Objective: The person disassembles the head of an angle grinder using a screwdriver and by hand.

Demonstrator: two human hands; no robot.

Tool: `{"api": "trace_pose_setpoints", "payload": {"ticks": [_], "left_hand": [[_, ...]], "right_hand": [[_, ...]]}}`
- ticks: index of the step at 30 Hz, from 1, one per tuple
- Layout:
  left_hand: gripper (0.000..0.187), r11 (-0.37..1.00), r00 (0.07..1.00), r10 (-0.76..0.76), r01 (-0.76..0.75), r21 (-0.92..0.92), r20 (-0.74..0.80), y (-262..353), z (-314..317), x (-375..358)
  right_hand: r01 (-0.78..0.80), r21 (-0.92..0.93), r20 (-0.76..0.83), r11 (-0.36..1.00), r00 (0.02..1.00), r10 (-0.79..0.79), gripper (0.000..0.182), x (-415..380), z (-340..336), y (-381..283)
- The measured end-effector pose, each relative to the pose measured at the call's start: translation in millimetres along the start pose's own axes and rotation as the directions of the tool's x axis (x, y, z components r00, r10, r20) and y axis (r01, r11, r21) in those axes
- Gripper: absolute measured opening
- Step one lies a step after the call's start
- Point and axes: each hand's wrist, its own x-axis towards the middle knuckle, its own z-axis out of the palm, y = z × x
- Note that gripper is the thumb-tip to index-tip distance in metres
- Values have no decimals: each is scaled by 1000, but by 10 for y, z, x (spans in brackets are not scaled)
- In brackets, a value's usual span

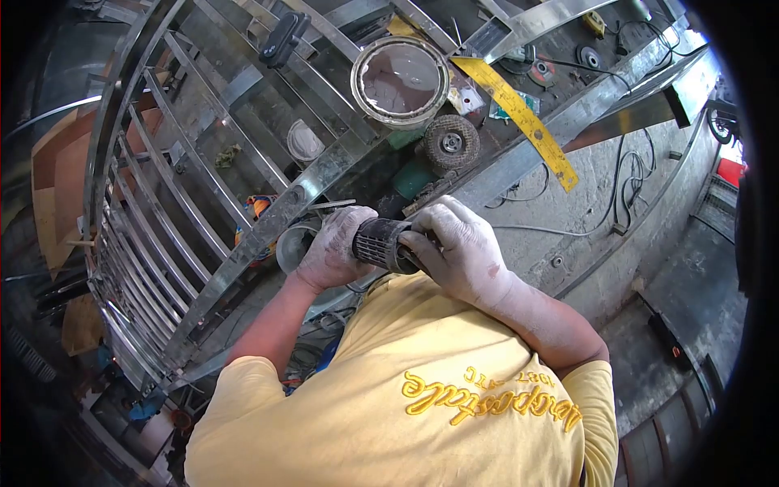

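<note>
A black cylindrical part with a slotted side [380,244] is held between my two dusty hands, just above my yellow shirt. My left hand [337,247] is wrapped round its left end. My right hand [461,247] is closed at its right end, with thumb and fingers bent against the rim. Whether those fingers also pinch something small is hidden. Beyond the hands, a round knobbly wheel [452,142] lies near a metal beam, and an open can [400,79] with a brownish content stands behind it.
Curved metal bars [174,162] form a frame at the left. A yellow ruler-like strip [519,114] lies across a beam at the upper right. Grinding discs [542,73] and a dark handle-like object [285,39] lie farther back. Cables [633,183] run over the floor at right.
</note>
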Motion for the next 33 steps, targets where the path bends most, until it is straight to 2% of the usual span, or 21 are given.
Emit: {"api": "trace_pose_setpoints", "payload": {"ticks": [3, 6, 7, 10, 13, 16, 19, 22, 25, 28, 31, 33], "left_hand": [[80, 1000, 1000, 0, 0, 17, -5, 15, -9, 4], [77, 1000, 1000, -16, 16, -3, -11, 34, -26, 1], [77, 1000, 1000, -8, 8, 0, -14, 35, -25, -3], [76, 1000, 999, 30, -30, 10, -27, 43, -15, 18], [75, 998, 998, 56, -55, 10, -31, 62, -43, 31], [75, 999, 999, 37, -38, -18, -20, 29, -28, 21], [74, 999, 999, 35, -36, -17, -26, 23, -20, 13], [75, 999, 999, 39, -39, -25, -24, 31, -33, 9], [76, 999, 999, 43, -43, -21, -28, 37, -67, 18], [76, 999, 999, 41, -41, -17, -24, 50, -85, 27], [75, 999, 1000, 19, -20, -35, -21, 70, -86, 43], [74, 999, 999, 38, -39, -28, -25, 51, -72, 26]], "right_hand": [[-111, 141, 25, 984, 994, 109, 26, 40, -10, 81], [-409, 229, 260, 883, 900, 350, 32, 58, -138, 39], [-476, 227, 364, 850, 850, 380, 39, 76, -185, 76], [-492, 383, 372, 782, 857, 357, 40, -24, -47, 285], [-456, 386, 374, 802, 872, 316, 42, -61, 48, 330], [-554, 400, 492, 730, 802, 339, 34, 4, -38, 284], [-580, 407, 482, 706, 792, 374, 34, 26, -44, 211], [-486, 538, 438, 689, 859, 265, 37, -41, 39, 280], [-612, 657, 557, 439, 787, 264, 35, -11, -44, 275], [-625, 646, 587, 438, 773, 238, 24, -15, -11, 365], [-574, 687, 571, 446, 806, 157, 23, -7, 43, 399], [-583, 658, 563, 476, 801, 202, 31, 8, 80, 395]]}}
